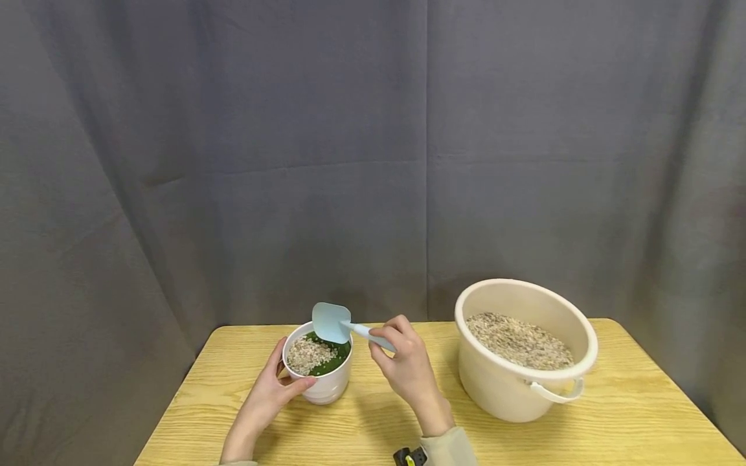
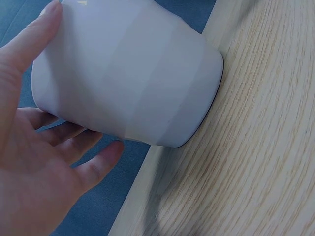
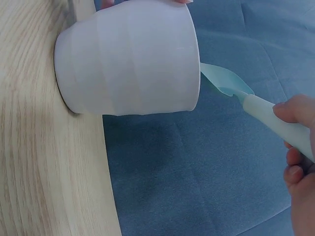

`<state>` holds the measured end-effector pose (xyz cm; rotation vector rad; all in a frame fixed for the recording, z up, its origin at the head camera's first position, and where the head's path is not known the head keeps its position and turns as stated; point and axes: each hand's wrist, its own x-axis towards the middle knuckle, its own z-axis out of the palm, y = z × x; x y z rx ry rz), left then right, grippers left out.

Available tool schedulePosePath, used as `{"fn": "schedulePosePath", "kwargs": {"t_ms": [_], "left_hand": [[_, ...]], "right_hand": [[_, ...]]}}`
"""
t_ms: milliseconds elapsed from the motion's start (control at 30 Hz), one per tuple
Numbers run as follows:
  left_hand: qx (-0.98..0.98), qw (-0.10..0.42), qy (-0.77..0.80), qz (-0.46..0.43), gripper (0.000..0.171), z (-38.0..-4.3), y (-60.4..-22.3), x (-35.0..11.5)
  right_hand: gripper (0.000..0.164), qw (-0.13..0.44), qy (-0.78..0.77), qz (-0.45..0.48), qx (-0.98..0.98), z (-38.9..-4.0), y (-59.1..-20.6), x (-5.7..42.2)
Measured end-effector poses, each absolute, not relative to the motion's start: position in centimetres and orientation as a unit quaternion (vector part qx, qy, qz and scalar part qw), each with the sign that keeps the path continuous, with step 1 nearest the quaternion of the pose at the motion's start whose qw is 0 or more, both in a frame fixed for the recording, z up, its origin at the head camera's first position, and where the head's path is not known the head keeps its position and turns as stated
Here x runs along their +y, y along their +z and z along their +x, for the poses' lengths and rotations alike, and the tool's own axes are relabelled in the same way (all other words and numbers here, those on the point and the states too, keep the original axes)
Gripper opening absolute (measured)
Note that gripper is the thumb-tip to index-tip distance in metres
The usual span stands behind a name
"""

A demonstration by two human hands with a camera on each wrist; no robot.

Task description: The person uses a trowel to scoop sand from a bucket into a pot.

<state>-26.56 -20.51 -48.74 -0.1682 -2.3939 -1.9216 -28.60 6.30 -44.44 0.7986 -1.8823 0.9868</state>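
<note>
On the table stands a small white flowerpot (image 1: 329, 391). Inside it, pale coarse grains (image 1: 307, 355) cover the left part of a dark green surface (image 1: 335, 366). My left hand (image 1: 271, 389) holds the pot from the left, thumb near the front rim and fingers round the far side. A light blue hand shovel (image 1: 331, 322) is pinched by its handle in my right hand (image 1: 406, 362). The shovel's blade overlaps the pot's far right rim in the head view. In the right wrist view, the blade (image 3: 224, 78) shows at the pot's mouth, partly hidden by the pot.
To the right, a large cream bucket (image 1: 495, 388) holds a mass of similar coarse grains (image 1: 519, 342). Its handle (image 1: 557, 393) hangs at the front right. The wooden table (image 1: 198, 414) ends at a grey curtain (image 1: 326, 162) behind.
</note>
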Motion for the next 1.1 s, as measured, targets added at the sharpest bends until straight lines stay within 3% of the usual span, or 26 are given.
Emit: {"fn": "schedulePosePath", "kwargs": {"t_ms": [1100], "left_hand": [[-0.785, 0.041, -0.615, -0.059, 0.102, -26.7, -48.6, -20.4]], "right_hand": [[0.021, 0.404, 0.455, 0.292, -0.738, -27.5, -42.7, 8.2]]}}
